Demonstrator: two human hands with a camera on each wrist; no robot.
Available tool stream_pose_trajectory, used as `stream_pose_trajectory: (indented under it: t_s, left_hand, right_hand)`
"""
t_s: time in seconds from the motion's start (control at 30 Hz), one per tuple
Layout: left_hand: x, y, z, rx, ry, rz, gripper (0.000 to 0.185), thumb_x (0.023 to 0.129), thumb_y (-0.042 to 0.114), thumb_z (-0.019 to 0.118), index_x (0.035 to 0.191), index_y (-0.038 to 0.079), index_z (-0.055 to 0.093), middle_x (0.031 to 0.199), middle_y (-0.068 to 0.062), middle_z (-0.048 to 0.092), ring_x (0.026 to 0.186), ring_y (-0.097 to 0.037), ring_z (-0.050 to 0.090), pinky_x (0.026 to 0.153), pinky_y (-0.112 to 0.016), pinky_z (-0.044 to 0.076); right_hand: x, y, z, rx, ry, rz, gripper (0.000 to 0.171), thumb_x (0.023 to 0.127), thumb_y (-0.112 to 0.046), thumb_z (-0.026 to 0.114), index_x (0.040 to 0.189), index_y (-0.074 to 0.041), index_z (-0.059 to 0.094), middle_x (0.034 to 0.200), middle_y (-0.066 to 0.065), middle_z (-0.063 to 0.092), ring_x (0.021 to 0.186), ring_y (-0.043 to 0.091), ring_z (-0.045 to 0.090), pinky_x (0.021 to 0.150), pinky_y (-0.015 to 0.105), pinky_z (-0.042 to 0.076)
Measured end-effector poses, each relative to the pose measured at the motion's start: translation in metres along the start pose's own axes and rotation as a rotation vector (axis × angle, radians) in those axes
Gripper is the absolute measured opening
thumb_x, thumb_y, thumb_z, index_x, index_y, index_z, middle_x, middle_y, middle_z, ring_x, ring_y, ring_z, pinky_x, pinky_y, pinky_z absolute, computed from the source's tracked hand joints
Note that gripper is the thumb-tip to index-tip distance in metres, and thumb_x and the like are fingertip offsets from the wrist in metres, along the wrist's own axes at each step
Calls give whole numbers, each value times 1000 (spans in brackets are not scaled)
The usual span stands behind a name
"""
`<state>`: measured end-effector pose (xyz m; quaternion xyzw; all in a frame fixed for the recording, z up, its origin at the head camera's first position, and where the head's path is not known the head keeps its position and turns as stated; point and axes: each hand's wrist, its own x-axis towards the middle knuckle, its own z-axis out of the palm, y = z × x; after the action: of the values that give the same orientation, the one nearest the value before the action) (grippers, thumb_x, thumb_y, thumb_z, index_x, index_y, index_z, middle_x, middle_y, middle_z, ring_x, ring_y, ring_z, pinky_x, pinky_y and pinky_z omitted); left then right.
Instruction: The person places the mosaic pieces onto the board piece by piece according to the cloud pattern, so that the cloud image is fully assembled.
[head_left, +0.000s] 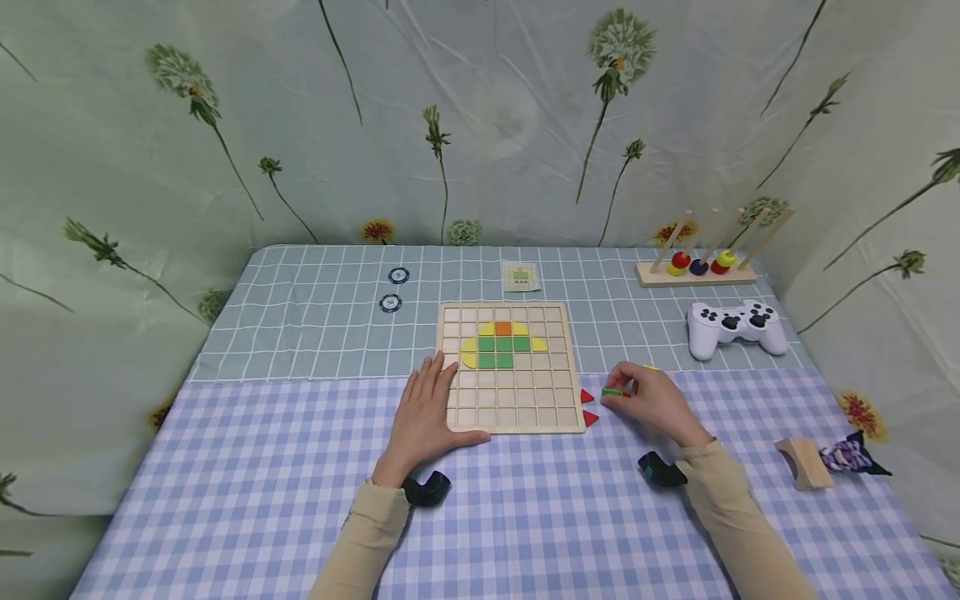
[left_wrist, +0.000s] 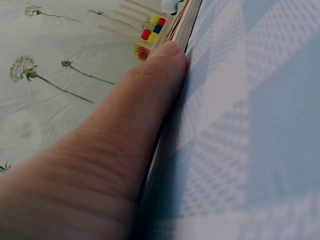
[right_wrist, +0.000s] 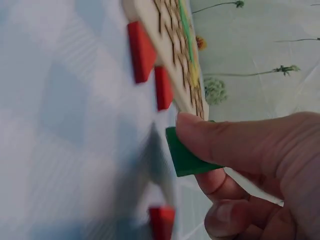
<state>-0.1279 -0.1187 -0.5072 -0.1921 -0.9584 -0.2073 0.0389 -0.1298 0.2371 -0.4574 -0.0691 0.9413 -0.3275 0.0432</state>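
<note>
The square wooden grid board (head_left: 512, 367) lies flat on the blue checked tablecloth (head_left: 262, 492), and only a small part of its pattern is filled: an orange square on top, green squares below it, and yellow curved pieces at either flank, all clustered in the upper middle rows. Most of the cells are bare, so I judge the picture to be in an early-to-middle stage, with many pieces left to set. The left hand (head_left: 424, 412) rests open and flat on the board's lower left corner, thumb along its near edge. The right hand (head_left: 654, 400) pinches a small flat green wooden tile (right_wrist: 186, 155) between thumb and fingers, just off the board's right edge, above the cloth. The tile is held tilted; its long axis seems to run roughly left-right, towards the board. Two red triangular pieces (head_left: 588, 407) lie beside the board's lower right corner.
</note>
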Motion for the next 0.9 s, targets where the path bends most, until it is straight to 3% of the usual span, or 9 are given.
stream_pose_trajectory:
  t_s: [0.13, 0.43, 0.7, 0.9]
  left_hand:
    - [0, 0, -1, 5, -1, -2, 115, 64, 79, 63, 148, 8, 30, 156, -13, 15, 143, -27, 6, 114, -39, 2]
    - [0, 0, -1, -5, 0, 7, 115, 63, 78, 64, 148, 8, 29, 156, -14, 15, 143, -28, 6, 114, -40, 3]
    - [-1, 2, -1, -2, -18, -6, 115, 64, 80, 62, 148, 9, 29, 156, -14, 15, 143, -27, 6, 114, -38, 2]
    - [0, 2, -2, -2, -19, -15, 115, 63, 80, 63, 148, 8, 30, 156, -14, 15, 143, -27, 6, 114, -40, 4]
  right_hand:
    - [7, -12, 2, 19, 26, 25, 19, 77, -15, 79, 82, -11, 61, 74, 0, 59, 54, 16, 43, 48, 28, 34]
    - [32, -38, 18, 128, 35, -42, 23, 75, -18, 81, 77, -13, 59, 67, -1, 55, 53, 17, 41, 45, 27, 32]
    - [51, -59, 33, 151, 22, -76, 14, 79, -20, 79, 79, -13, 66, 78, -2, 64, 52, 16, 45, 47, 30, 36]
    - [63, -69, 42, 154, 22, -45, 15, 79, -20, 78, 81, -11, 67, 80, 0, 64, 55, 16, 47, 49, 30, 37]
